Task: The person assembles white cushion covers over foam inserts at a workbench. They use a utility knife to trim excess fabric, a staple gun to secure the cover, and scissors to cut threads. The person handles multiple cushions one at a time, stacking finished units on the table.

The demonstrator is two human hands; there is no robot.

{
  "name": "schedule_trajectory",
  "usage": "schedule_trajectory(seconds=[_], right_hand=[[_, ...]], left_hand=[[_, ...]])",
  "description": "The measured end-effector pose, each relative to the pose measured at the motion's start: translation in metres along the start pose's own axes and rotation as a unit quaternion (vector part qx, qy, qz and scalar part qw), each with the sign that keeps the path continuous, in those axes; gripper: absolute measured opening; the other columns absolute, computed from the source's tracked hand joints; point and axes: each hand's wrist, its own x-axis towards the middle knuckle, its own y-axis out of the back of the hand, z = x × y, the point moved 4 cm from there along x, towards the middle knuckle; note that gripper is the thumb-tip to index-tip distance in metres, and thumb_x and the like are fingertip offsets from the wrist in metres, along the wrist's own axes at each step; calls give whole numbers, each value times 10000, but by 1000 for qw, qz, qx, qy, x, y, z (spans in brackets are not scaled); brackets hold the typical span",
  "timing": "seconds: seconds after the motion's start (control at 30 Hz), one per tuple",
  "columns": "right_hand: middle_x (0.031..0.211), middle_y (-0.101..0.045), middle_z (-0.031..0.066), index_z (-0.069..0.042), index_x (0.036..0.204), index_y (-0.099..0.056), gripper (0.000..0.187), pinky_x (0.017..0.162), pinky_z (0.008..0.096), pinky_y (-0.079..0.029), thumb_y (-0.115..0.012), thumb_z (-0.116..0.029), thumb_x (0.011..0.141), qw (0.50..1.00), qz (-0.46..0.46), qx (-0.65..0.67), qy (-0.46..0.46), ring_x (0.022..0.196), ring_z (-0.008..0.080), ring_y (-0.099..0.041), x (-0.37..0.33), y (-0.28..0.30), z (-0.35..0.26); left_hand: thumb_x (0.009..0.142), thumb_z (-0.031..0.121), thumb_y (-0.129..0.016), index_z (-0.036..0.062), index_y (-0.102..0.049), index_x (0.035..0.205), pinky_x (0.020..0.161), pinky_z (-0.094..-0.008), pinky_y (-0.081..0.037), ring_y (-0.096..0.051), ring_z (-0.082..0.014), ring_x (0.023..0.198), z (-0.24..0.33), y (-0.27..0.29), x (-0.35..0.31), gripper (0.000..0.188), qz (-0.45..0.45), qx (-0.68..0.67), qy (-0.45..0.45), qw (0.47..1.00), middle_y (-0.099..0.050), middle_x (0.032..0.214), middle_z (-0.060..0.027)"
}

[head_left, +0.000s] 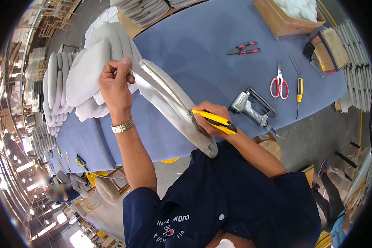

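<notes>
A light grey upholstered cushion (169,99) stands on edge in front of me, its underside seam facing up and its lower end near my shirt. In my right hand (211,118) is a yellow utility knife (215,120), held against the cushion's edge about midway along the seam. My left hand (116,84) is raised beside the cushion's far end, fingers curled and thumb pressed in. Whatever those fingers pinch, if anything, is too small to make out. Behind it lies a pile of grey cushions (87,70).
On the blue-covered table (186,37) lie red-handled pliers (244,48), scissors (279,82), a yellow screwdriver (299,93) and a silver staple gun (252,107). A carton of white stuffing (281,25) stands at the far right. More cushions (355,70) are stacked beyond the right edge.
</notes>
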Motion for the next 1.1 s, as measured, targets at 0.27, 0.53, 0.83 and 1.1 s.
schedule_trajectory(seconds=[0.27, 0.53, 0.83, 1.1], right_hand=[[845, -707, 73, -71, 1083, -703, 174, 643, 297, -526, -684, -152, 930, 999, -7, 28, 25, 703, 200, -688, -36, 10, -13], [825, -693, 98, -91, 1060, -684, 184, 627, 340, -532, -701, -222, 932, 999, -8, 46, 6, 677, 257, -686, -34, 13, -11], [798, -675, 94, -86, 996, -653, 176, 614, 345, -524, -701, -245, 938, 999, -19, 42, 20, 678, 265, -689, -29, 12, -7], [782, -683, 93, -85, 1038, -668, 195, 606, 347, -523, -699, -247, 935, 999, -31, 6, -1, 664, 267, -691, -27, 20, -8]], left_hand=[[964, 155, -720, 7, -666, 882, 563, -238, -458, -576, -102, 637, 11, -4, 5, 177, 8, 3, 4, 1000, -642, 779, -52], [903, 318, -772, -4, -717, 1082, 664, -336, -533, -696, -204, 714, -64, -38, -99, 372, -42, 427, 32, 903, -739, 911, -104], [850, 277, -808, 27, -636, 928, 632, -395, -490, -617, -262, 675, -80, -51, -158, 314, -67, 532, -16, 844, -591, 909, -110], [874, 168, -789, 8, -643, 820, 607, -330, -494, -644, -190, 684, -81, -56, -161, 224, -42, 390, 18, 920, -685, 857, -91]])
